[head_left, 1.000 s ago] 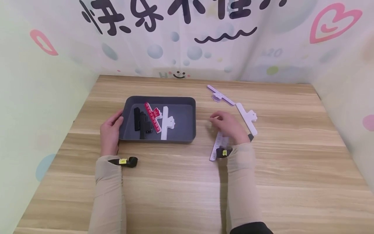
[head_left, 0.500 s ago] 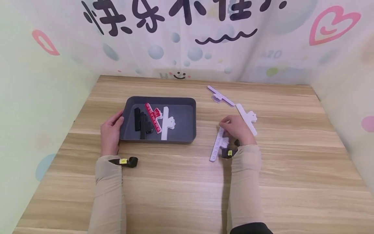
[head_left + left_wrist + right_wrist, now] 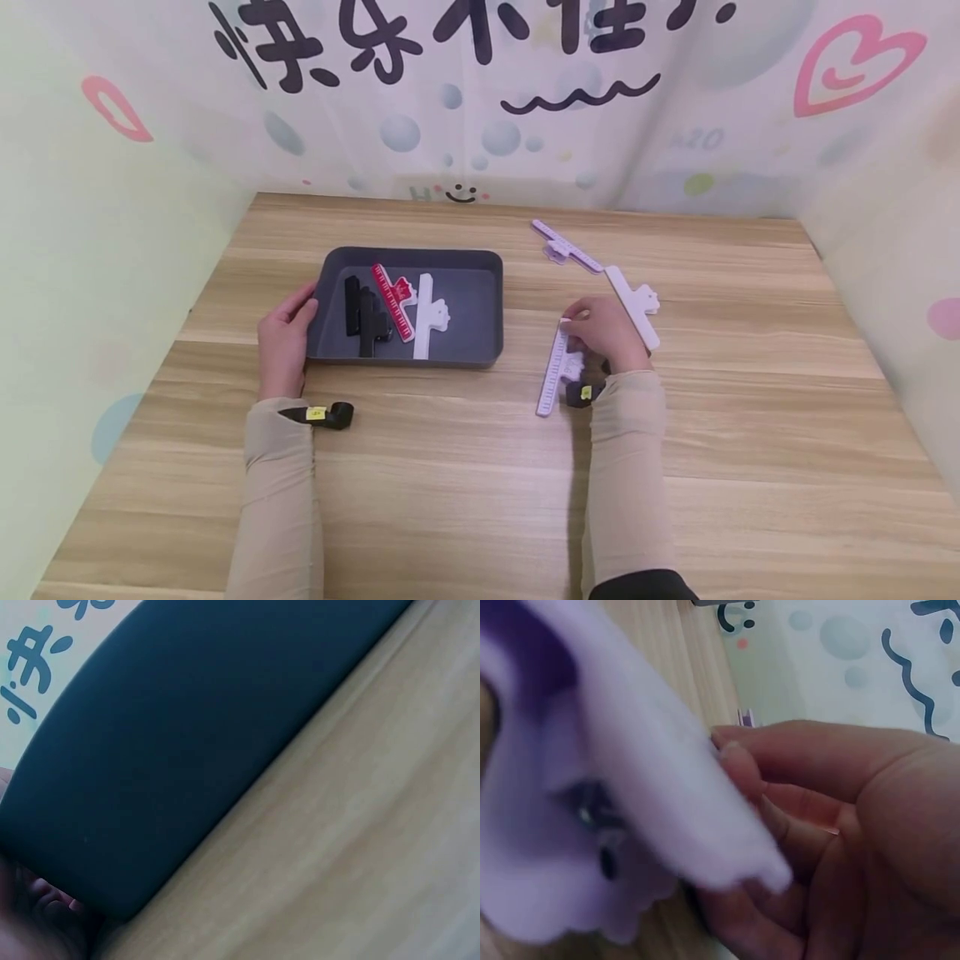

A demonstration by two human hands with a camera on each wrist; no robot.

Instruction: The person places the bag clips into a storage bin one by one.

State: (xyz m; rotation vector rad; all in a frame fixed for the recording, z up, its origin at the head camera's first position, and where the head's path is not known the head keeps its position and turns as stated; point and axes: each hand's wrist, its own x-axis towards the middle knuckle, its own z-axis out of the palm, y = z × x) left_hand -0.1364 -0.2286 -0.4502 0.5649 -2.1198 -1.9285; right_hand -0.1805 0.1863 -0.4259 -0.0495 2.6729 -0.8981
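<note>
In the head view my right hand (image 3: 606,332) pinches the far end of a light purple ruler clip (image 3: 552,375), whose long bar slants toward me. Close up in the right wrist view, the same purple clip (image 3: 660,772) shows its spring between the two halves, thumb and fingertips at one end. My left hand (image 3: 282,348) holds the left wall of a dark grey tray (image 3: 405,362). Inside the tray lie two black clips (image 3: 371,327), overlapping, a red clip (image 3: 392,302) with piano-key marks and a white clip (image 3: 423,321).
Another purple clip (image 3: 567,247) lies farther back on the wooden table (image 3: 450,500). Just right of my right hand, a white clip (image 3: 634,308) lies slanted. A printed curtain (image 3: 480,100) stands behind the table, with pale walls at both sides.
My right hand first moved right, off the near purple clip, then came back to its far end and now pinches it. The clip has shifted slightly. My left hand stays on the tray.
</note>
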